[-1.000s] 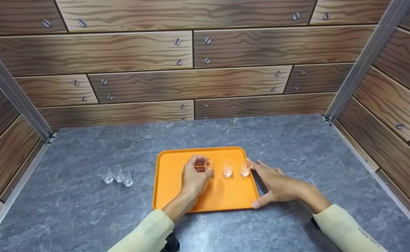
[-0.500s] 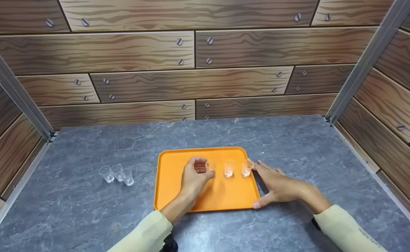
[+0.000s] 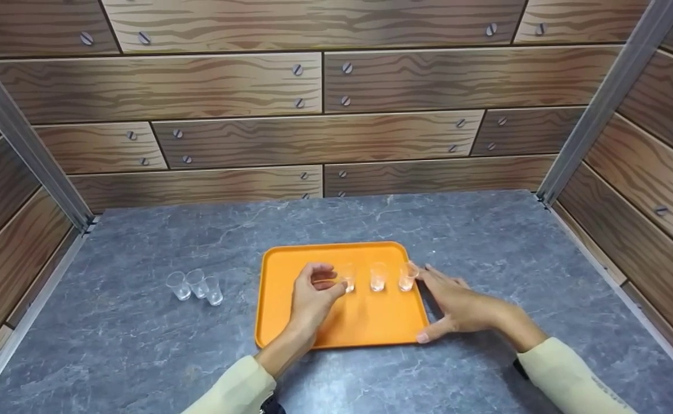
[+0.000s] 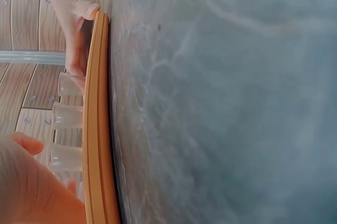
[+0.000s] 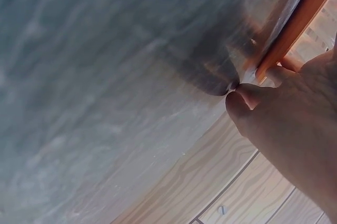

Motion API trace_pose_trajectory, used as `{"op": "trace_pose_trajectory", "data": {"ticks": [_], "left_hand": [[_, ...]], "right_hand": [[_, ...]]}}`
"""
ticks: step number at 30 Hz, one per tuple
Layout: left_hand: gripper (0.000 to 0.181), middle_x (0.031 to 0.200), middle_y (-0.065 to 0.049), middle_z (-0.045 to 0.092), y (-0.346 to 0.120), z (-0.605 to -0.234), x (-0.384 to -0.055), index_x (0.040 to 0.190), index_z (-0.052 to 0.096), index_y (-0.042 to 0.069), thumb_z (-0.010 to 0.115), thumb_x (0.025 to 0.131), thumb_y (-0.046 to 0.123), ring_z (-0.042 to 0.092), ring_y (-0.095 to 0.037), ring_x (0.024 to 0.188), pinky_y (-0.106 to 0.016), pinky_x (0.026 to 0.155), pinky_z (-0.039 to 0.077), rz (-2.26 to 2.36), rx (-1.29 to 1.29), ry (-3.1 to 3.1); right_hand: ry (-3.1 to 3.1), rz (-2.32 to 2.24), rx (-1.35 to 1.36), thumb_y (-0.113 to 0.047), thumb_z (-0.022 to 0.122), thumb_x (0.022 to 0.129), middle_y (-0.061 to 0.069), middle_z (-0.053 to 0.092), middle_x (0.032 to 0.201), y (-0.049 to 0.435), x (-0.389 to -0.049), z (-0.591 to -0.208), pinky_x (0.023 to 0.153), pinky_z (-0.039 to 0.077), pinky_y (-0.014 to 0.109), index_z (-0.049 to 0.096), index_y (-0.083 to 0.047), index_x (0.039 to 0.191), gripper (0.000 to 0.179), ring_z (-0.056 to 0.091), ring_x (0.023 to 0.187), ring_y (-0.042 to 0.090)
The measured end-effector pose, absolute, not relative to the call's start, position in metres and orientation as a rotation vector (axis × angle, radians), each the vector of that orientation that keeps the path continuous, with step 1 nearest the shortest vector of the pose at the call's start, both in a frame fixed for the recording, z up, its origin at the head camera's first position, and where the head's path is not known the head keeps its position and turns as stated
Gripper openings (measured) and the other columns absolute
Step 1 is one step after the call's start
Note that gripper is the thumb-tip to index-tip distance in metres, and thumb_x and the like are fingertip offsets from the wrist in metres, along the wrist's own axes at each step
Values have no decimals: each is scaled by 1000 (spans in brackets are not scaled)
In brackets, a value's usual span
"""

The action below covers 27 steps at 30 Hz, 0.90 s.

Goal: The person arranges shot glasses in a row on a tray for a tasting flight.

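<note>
Three clear shot glasses stand upright in a row on an orange tray (image 3: pixel 290 310): a left one (image 3: pixel 348 279), a middle one (image 3: pixel 378 277) and a right one (image 3: pixel 409 277). My left hand (image 3: pixel 312 299) is just left of the left glass, its thumb and fingers spread apart around a gap; the thumb tip overlaps that glass in the head view. Along the tray's right edge rests my right hand (image 3: pixel 451 299), thumb at the near corner and extended fingers beside the right glass. The left wrist view shows the row of glasses (image 4: pixel 67 116) side-on above the tray rim (image 4: pixel 97 113).
Left of the tray, three more clear shot glasses (image 3: pixel 197 284) stand close together on the grey marbled tabletop (image 3: pixel 227 345). Wood-patterned walls (image 3: pixel 244 138) with metal corner posts (image 3: pixel 592 98) enclose the table at the back and sides.
My left hand has let go of the left glass and drawn slightly left, so that glass now shows standing on the tray. The right hand has stayed at the tray's edge.
</note>
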<state>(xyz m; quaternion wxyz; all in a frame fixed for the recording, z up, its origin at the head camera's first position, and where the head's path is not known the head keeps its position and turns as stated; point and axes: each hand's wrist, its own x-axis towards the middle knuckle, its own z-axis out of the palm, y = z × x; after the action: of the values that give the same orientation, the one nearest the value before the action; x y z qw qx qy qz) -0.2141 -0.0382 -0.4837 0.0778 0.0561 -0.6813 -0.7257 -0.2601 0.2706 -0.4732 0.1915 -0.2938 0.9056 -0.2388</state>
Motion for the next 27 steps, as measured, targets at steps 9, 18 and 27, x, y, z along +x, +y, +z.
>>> {"op": "trace_pose_trajectory", "data": {"ticks": [9, 18, 27], "left_hand": [[40, 117, -21, 68, -49, -486, -206, 122, 64, -6, 79, 84, -4, 67, -28, 101, -28, 87, 57, -2153, 150, -1974], [37, 116, -21, 70, -70, -486, -197, 121, 64, -7, 78, 87, -3, 67, -25, 100, -25, 85, 57, -2144, 167, -1943], [35, 116, -20, 70, -87, -485, -187, 121, 65, -6, 77, 89, -3, 66, -23, 99, -25, 86, 56, -2147, 194, -1909]], "right_hand": [[2536, -663, -813, -60, 91, 84, 24, 14, 178, 270, -261, -471, 119, 3, 84, 18, -1, 171, 128, 3, 163, 49], [2548, -656, -838, -62, 91, 83, 25, 15, 178, 271, -261, -470, 118, 4, 84, 12, -2, 173, 133, 5, 163, 51], [2553, -649, -835, -62, 90, 84, 21, 14, 179, 271, -261, -472, 119, 4, 83, 13, -4, 173, 131, 4, 163, 49]]}}
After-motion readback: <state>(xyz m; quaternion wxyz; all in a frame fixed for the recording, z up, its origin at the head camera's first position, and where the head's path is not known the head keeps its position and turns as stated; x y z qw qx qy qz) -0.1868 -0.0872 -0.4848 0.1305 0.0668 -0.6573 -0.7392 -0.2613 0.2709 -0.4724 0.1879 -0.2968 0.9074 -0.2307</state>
